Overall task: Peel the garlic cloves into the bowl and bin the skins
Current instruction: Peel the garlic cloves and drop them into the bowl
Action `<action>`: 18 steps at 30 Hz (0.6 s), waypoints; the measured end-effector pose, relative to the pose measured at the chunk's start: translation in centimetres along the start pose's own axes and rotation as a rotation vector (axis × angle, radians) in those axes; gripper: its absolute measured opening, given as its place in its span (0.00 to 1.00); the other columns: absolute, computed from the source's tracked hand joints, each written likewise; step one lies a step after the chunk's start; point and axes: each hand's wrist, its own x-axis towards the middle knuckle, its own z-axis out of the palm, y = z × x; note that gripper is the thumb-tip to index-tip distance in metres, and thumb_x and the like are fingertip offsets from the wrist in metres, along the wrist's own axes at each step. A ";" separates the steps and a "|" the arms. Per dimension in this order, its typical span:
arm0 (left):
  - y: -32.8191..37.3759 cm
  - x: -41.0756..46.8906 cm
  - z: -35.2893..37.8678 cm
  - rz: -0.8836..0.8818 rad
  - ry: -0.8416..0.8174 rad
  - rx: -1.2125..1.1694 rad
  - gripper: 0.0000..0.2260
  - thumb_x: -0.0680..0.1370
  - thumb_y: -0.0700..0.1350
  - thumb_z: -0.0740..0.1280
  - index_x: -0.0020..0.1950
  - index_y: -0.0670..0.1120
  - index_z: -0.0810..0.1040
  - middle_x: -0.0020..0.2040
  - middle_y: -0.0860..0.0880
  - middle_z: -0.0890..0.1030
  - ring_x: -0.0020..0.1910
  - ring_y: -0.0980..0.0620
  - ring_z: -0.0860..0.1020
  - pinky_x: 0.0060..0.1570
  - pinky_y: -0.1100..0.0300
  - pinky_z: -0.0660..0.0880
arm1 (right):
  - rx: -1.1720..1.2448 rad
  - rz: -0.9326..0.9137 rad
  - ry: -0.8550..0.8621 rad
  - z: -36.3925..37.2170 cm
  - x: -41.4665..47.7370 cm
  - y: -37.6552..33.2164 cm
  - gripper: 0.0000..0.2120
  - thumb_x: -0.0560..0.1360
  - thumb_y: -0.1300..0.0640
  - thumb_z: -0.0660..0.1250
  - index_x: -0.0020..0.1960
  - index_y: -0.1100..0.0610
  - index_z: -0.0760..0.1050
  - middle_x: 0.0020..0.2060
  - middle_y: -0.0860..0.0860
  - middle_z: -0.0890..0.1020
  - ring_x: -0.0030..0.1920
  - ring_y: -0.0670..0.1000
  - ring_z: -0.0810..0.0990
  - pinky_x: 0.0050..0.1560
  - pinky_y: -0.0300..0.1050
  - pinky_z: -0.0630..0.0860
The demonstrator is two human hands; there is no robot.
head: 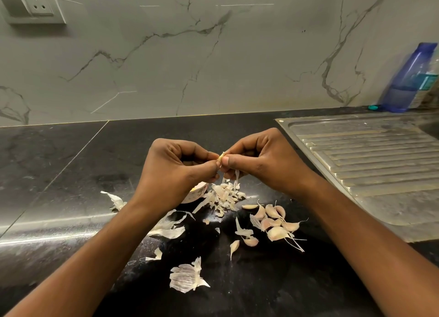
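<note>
- Table: dark stone. The work is done near its front edge, probably so falling scraps land within reach.
- Draining board: steel, on the right, nothing on it. A blue bottle stands behind it, well apart from the work.
- Left hand: raised above the table, grip closed, thumb and fingertips pinching one end of a clove. It seems to steady the clove.
- Right hand: grip also closed on the same clove from the other side, thumb on top. This looks like the hand that pulls. A strip of skin hangs below it.
- Bowl: small and pale, mostly hidden under the left hand. It sits close by for a short drop once the clove is bare.
- Skins: heaped right below the hands, with loose pieces scattered nearer the person. None are binned yet, and no bin is in view.
- Unpeeled cloves: clustered just right of the heap, beside the right forearm and handy for the next pick. A good few remain.
</note>
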 end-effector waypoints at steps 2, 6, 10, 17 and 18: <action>0.1 0.0 0.0 -0.002 0.001 -0.004 0.13 0.68 0.49 0.77 0.47 0.42 0.88 0.41 0.48 0.89 0.38 0.48 0.88 0.41 0.57 0.86 | -0.004 0.000 -0.002 0.0 0.0 0.0 0.05 0.79 0.63 0.75 0.52 0.63 0.87 0.42 0.54 0.89 0.41 0.54 0.89 0.45 0.44 0.86; 0.0 0.1 -0.1 -0.025 0.002 -0.016 0.11 0.69 0.47 0.77 0.47 0.42 0.88 0.41 0.47 0.89 0.38 0.47 0.88 0.42 0.56 0.86 | -0.007 -0.001 -0.003 0.0 0.0 0.1 0.05 0.79 0.65 0.73 0.53 0.63 0.87 0.42 0.54 0.89 0.41 0.54 0.89 0.45 0.43 0.86; 0.1 0.1 -0.1 -0.045 0.005 -0.049 0.09 0.70 0.43 0.78 0.47 0.41 0.87 0.41 0.46 0.88 0.38 0.45 0.88 0.41 0.57 0.85 | 0.003 -0.005 0.004 0.0 0.1 0.1 0.05 0.80 0.65 0.73 0.53 0.64 0.86 0.42 0.55 0.89 0.41 0.54 0.89 0.45 0.44 0.86; 0.2 0.1 -0.2 -0.077 0.009 -0.103 0.07 0.72 0.40 0.77 0.48 0.39 0.87 0.41 0.43 0.88 0.39 0.43 0.87 0.41 0.60 0.84 | 0.056 0.014 0.040 -0.1 0.1 0.0 0.05 0.80 0.65 0.73 0.53 0.66 0.86 0.42 0.57 0.89 0.41 0.56 0.89 0.44 0.46 0.86; 0.3 0.1 -0.2 -0.074 0.012 -0.102 0.09 0.71 0.42 0.77 0.48 0.39 0.87 0.41 0.43 0.88 0.39 0.44 0.87 0.41 0.60 0.84 | 0.063 0.018 0.034 -0.1 0.1 0.0 0.05 0.80 0.65 0.73 0.53 0.66 0.86 0.42 0.57 0.89 0.41 0.56 0.89 0.44 0.46 0.86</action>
